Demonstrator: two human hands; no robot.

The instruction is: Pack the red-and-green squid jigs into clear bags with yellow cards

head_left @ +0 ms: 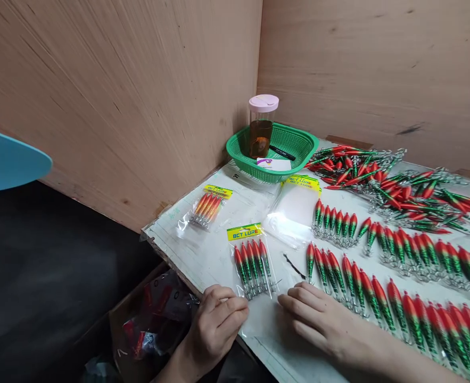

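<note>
A clear packet [254, 266] with a yellow BCT LURE header lies on the white tabletop, with several red-and-green fishing lures side by side in it. My left hand [219, 324] is closed at the packet's lower left edge, its fingertips pinching the clear plastic. Just right of the lower end, my right hand [314, 319] rests on the table, fingers loosely bent and holding nothing visible; its fingertips are partly hidden. Long rows of loose lures [354, 279] run off to the right beyond this hand. A second packet [208, 207] with orange-red lures lies farther back.
A heap of lures [394, 186] covers the back right. A stack of clear bags [293, 210] lies before a green basket [235, 151] holding a lidded cup [262, 125], pen and card. Wooden panels stand behind. Below the table edge sits a box [118, 330] with packets.
</note>
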